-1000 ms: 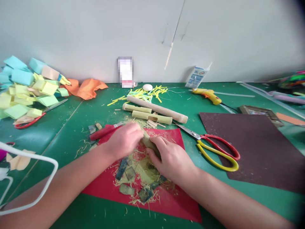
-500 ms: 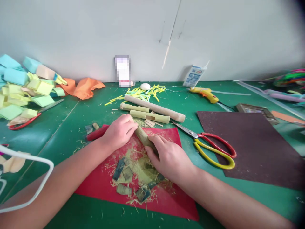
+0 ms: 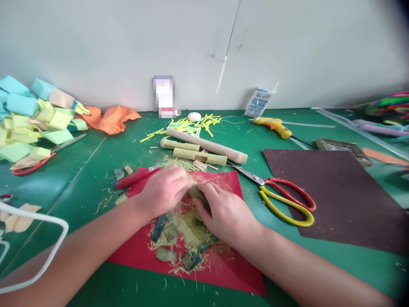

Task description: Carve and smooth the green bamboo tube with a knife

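Note:
My right hand [image 3: 226, 209] is closed around the near part of a pale green bamboo piece [image 3: 195, 192]. My left hand [image 3: 168, 187] has its fingers wrapped over the far part of the same piece, close to the right fingertips. Whether anything lies between the left fingers and the bamboo is hidden. Under both hands is a red sheet [image 3: 236, 264] strewn with pale shavings, dust and several small dark squares [image 3: 159, 228]. A red-handled tool with a metal blade [image 3: 132, 178] lies beside the left wrist.
Two cut bamboo pieces [image 3: 188, 156] and a longer wooden rod [image 3: 207, 145] lie beyond my hands. Scissors [image 3: 281, 198] and a dark brown sheet [image 3: 329, 196] are to the right, a yellow glue gun [image 3: 275, 126] behind. Folded papers [image 3: 32, 115] heap up at left; a white frame [image 3: 65, 232] is nearest.
My left hand has slid along the bamboo toward me and the right hand, uncovering the red-handled tool's blade. My right hand stays almost in place.

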Motion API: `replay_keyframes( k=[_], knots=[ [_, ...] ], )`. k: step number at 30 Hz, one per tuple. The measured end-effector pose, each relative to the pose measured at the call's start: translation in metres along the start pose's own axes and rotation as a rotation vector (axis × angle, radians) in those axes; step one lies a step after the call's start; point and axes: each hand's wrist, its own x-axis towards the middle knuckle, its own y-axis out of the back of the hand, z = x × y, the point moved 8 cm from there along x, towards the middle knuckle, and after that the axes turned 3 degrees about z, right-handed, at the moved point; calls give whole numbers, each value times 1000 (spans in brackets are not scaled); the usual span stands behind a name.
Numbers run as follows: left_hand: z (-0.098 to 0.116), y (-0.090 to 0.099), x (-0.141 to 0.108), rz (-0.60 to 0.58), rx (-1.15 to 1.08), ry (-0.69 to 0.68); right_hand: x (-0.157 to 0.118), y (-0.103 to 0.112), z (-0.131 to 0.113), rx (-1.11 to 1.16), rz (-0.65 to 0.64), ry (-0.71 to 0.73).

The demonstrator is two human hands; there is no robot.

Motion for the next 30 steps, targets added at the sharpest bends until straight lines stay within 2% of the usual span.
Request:
replay_keyframes(
  k=[3,7,12,16,20,24,28,30],
  knots=[
    [-7,5,0,58,84,54,0,1,2,-6,6,-15],
    [-2,-1,-1,-12,31,-15,-1,0,1,9,6,-5],
    [-9,6,-1,99,52,48,-1,1,1,-6,19,-25],
    [-2,-1,-1,12,-18,-16,-1,1,1,-3,9,-28],
    [-8,8,-2,106,59,37,-2,2,2,8,36,-33],
    [-3,0,-1,-6,-8,-26,-1,1,2,27,17,-26],
    [-12,10,0,101,71,55,0,2,4,27,25,-48],
    [-11,8,-1,89,71,58,0,2,4,33,16,-46]
  ],
)
